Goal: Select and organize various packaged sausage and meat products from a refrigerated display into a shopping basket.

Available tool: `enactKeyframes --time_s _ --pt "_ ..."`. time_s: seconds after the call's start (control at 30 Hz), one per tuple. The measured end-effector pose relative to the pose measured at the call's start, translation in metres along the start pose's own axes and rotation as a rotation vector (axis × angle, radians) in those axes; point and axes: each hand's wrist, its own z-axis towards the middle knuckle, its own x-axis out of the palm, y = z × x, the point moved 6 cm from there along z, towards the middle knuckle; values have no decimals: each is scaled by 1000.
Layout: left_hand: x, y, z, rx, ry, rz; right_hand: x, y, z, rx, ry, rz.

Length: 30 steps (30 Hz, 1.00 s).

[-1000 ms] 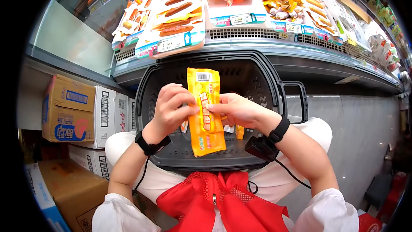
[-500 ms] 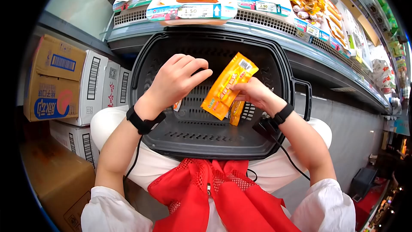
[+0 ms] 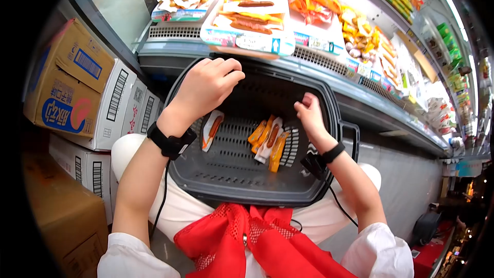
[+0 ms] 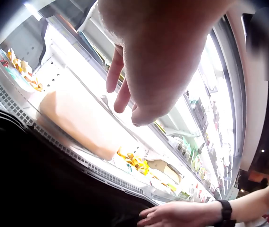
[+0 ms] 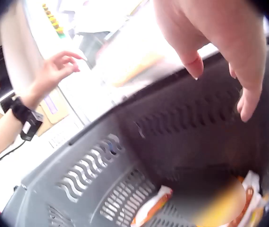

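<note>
A black shopping basket (image 3: 247,194) stands between the person's knees. In the head view, the left hand (image 3: 208,86) hovers over its back left rim, fingers loosely bent and holding nothing. The right hand (image 3: 312,117) is over the basket's right side, also holding nothing, its fingers slightly bent. On the basket floor a single sausage pack (image 3: 212,131) leans at the left. Several more sausage packs lie side by side toward the right, among them a yellow-orange packet (image 3: 277,152). A blurred yellow packet (image 5: 224,208) shows below the right hand in the right wrist view.
A chilled shelf behind the basket bears a white tray of sausages (image 3: 247,41), with more trays of snacks along it. Cardboard cartons (image 3: 72,82) and white boxes (image 3: 116,103) are stacked at the left. The basket's handle (image 3: 351,141) sticks out at right.
The right hand has let go of the yellow packet over the basket and is now bare. The left hand let go of it earlier and has moved up and left, toward the back rim.
</note>
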Motion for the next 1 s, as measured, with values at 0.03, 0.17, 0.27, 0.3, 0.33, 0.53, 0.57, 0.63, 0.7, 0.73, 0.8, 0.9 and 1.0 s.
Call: enactKeyframes --time_s 0.03,0.17,0.27,0.3,0.33,0.53,0.57,0.63,0.7,0.73,0.8,0.9,1.0 --pt "-2 9 1 -33 -13 -6 -12 22 7 -182 -30 115" --pt "2 32 7 -84 -17 -9 -53 208 -31 -897 -153 46" --pt "15 38 12 -67 0 -50 -32 292 -15 -1203 -25 -259" --pt "19 38 12 -60 -9 -50 -15 304 4 -1201 12 -430" --pt "20 37 13 -54 -20 -50 2 310 22 -1193 48 -601" --pt "34 20 5 7 103 43 74 290 104 -782 402 -1310" --pt "38 16 1 33 112 0 84 288 110 -777 486 -1297" --pt "41 13 -2 71 184 -74 96 291 110 -734 577 -1325" --pt "40 19 1 74 216 -98 103 297 110 -732 570 -1398" --pt "37 21 3 64 187 -119 107 297 115 -686 607 -1476" --pt "34 26 8 55 158 -139 112 299 118 -600 667 -1583" --pt "32 32 13 29 118 -184 121 300 122 -538 733 -1624" --pt "38 36 10 21 120 -166 129 304 117 -447 692 -1706"
